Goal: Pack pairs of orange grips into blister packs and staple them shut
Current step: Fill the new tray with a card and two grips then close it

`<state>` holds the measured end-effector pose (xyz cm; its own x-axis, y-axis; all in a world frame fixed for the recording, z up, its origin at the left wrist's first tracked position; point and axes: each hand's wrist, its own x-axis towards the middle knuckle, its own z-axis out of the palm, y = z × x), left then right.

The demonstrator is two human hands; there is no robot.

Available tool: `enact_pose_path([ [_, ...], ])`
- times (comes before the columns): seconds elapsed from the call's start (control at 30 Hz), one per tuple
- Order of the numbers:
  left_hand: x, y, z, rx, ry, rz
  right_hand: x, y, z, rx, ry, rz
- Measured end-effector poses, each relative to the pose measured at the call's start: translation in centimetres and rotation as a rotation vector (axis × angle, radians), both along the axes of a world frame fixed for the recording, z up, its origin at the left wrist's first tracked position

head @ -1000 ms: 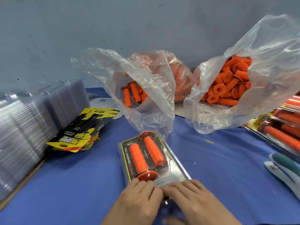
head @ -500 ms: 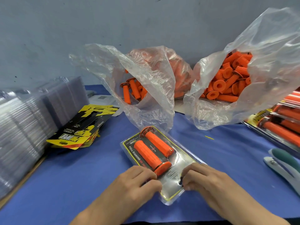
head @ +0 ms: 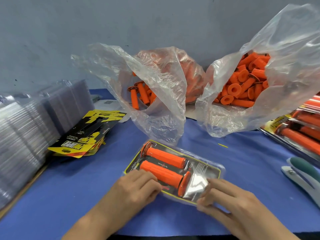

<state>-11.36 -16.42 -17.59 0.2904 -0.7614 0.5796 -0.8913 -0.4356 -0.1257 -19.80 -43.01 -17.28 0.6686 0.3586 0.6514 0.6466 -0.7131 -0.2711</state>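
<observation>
A clear blister pack (head: pixel 206 168) with a black and yellow card lies on the blue table, turned almost sideways. Two orange grips (head: pixel 164 166) sit inside it, side by side. My left hand (head: pixel 136 189) rests on the pack's near left edge with curled fingers pressing down. My right hand (head: pixel 223 200) pinches the pack's near right corner. Two open plastic bags of loose orange grips stand behind, the left bag (head: pixel 143 96) and the right bag (head: pixel 245 87). A teal and grey stapler (head: pixel 303 175) lies at the right.
A tall stack of empty clear blisters (head: pixel 26 129) fills the left side. Yellow and black printed cards (head: pixel 86 135) lie fanned beside it. Finished packs (head: pixel 297 134) are piled at the far right. A grey wall stands close behind the bags.
The pack has been rotated clockwise from lengthwise to nearly sideways. My hands have moved apart, the left to the pack's left edge and the right to its right corner.
</observation>
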Motion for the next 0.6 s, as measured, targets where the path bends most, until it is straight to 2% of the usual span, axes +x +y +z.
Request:
enact_pose_path([
  [0.37,1.4,1.0,0.8,0.073,-0.052,0.147,1.0,-3.6,-1.4,-0.148,0.064,-0.152],
  [0.6,1.3,0.9,0.7,0.074,-0.045,0.163,1.4,-0.2,-1.8,-0.279,-0.121,-0.273],
])
